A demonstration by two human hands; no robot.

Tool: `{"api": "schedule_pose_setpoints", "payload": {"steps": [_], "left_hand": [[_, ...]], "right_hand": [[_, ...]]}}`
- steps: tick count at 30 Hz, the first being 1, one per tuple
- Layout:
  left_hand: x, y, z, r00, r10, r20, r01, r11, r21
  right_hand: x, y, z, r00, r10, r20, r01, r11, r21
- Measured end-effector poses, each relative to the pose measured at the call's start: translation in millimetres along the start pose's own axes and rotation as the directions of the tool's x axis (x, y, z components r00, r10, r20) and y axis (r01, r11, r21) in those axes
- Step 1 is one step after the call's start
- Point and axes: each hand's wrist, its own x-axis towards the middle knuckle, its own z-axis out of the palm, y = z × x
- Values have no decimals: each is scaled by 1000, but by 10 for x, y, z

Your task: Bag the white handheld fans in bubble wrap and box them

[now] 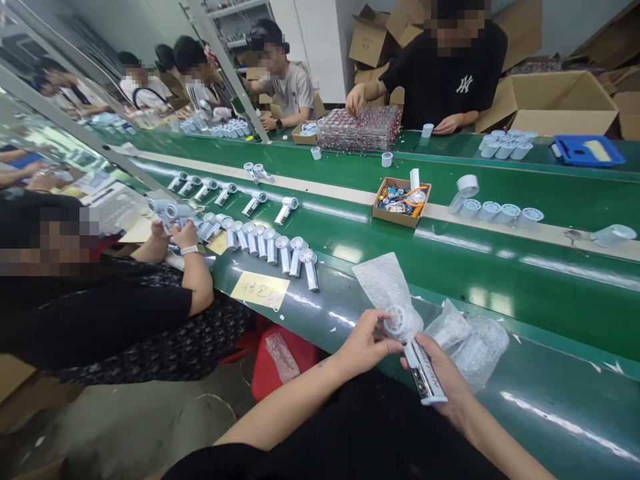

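In front of me a pale handheld fan [420,367] is tilted, with its round head up and its handle toward me. My left hand [369,340] pinches the rim of the fan's head. Around the handle, my right hand [440,367] is closed from the right side. A bubble wrap bag [383,280] lies directly behind the head; I cannot tell whether it touches or covers part of it. To the right, bubble-wrapped items [483,347] rest on the green bench.
Several fans [283,250] stand in a row at left, by a yellow paper note [260,290]. A small carton of parts [400,203] sits beyond the bench. A co-worker's hands [175,233] hold fans at left. A red stool [280,360] stands below.
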Motion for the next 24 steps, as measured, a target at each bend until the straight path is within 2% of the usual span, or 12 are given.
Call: {"api": "schedule_pose_setpoints", "payload": {"steps": [2, 3, 6, 8, 10, 12, 14, 15, 17, 20, 22, 24], "left_hand": [[-2, -42, 63, 984, 98, -152, -70, 982, 175], [-8, -47, 85, 974, 149, -172, -100, 960, 262], [-46, -8, 133, 969, 227, -98, -171, 902, 397], [-65, 8, 169, 978, 195, -79, -149, 908, 392], [-53, -36, 215, 986, 114, -122, -65, 935, 348], [-15, -144, 258, 982, 22, -185, 33, 956, 290], [18, -271, 282, 974, 1, -226, 63, 959, 277], [19, -321, 289, 971, 38, -235, 36, 952, 303], [-18, -363, 302, 956, 198, -218, -87, 898, 431], [-134, -275, 364, 894, 437, -103, -269, 705, 656], [-195, -175, 436, 868, 495, -33, -326, 619, 714], [-217, -108, 508, 874, 477, -89, -292, 664, 688]], "right_hand": [[30, 6, 23, 1000, 2, -19, -1, 1000, 29], [40, 6, 37, 999, 12, -29, -11, 999, 44], [58, 7, 57, 997, 52, -50, -48, 996, 70], [67, 22, 46, 997, 68, -43, -64, 995, 81], [75, 43, 16, 997, 78, -26, -75, 993, 89], [88, 57, -31, 995, 94, -13, -93, 993, 79], [109, 52, -94, 991, 136, 4, -136, 989, 53], [123, 41, -128, 986, 167, 15, -167, 985, 43], [154, 10, -192, 971, 238, 35, -239, 970, 50], [188, -28, -247, 924, 375, 77, -380, 923, 64], [205, -34, -250, 883, 446, 145, -456, 889, 46], [223, -26, -242, 862, 469, 192, -478, 878, 0]]}}
